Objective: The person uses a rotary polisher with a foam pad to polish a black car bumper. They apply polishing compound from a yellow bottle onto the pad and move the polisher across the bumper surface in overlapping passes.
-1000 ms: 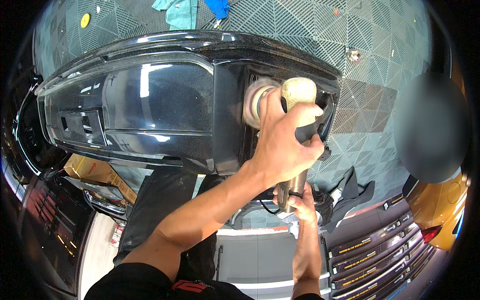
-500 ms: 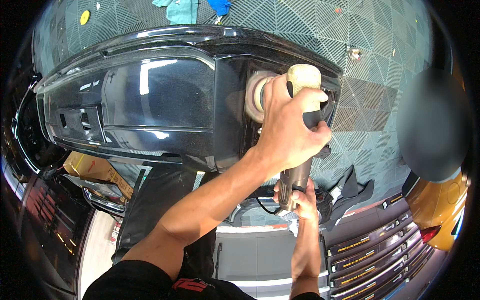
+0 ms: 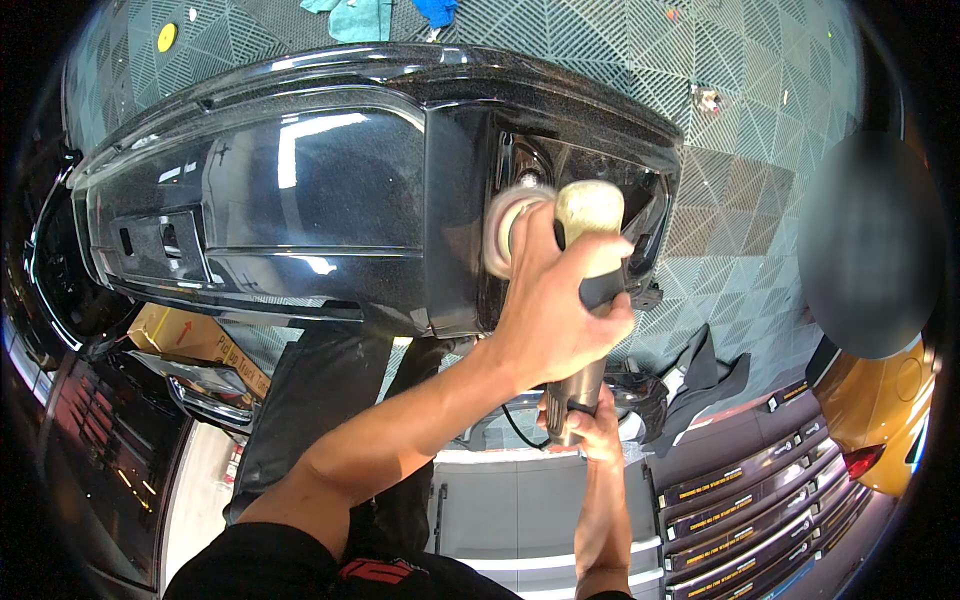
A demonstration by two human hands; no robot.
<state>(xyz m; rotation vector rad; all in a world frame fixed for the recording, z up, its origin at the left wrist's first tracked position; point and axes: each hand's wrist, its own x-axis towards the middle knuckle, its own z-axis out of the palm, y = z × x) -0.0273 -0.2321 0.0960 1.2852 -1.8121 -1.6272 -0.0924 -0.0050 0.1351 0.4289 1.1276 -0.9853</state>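
A polisher (image 3: 588, 212) is standing over the right end of a black panel (image 3: 320, 190); the left grip (image 3: 552, 315) is clasping its front, the right grip (image 3: 592, 430) its rear. Beyond the panel a yellow disc (image 3: 167, 38) is lying; on the near side, leftward, a cardboard box (image 3: 180, 328) is sitting. The left grip is partly hiding the polisher; the pad (image 3: 497, 245) is showing blurred; a teal cloth (image 3: 360, 20) beyond the panel is running out of view.

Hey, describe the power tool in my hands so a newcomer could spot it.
Start at the right end of the large glossy black vehicle panel. There the left hand grips the power tool near its front, the right hand its rear. What sets it apart is its pale yellowish head, dark barrel and round, blurred pad.
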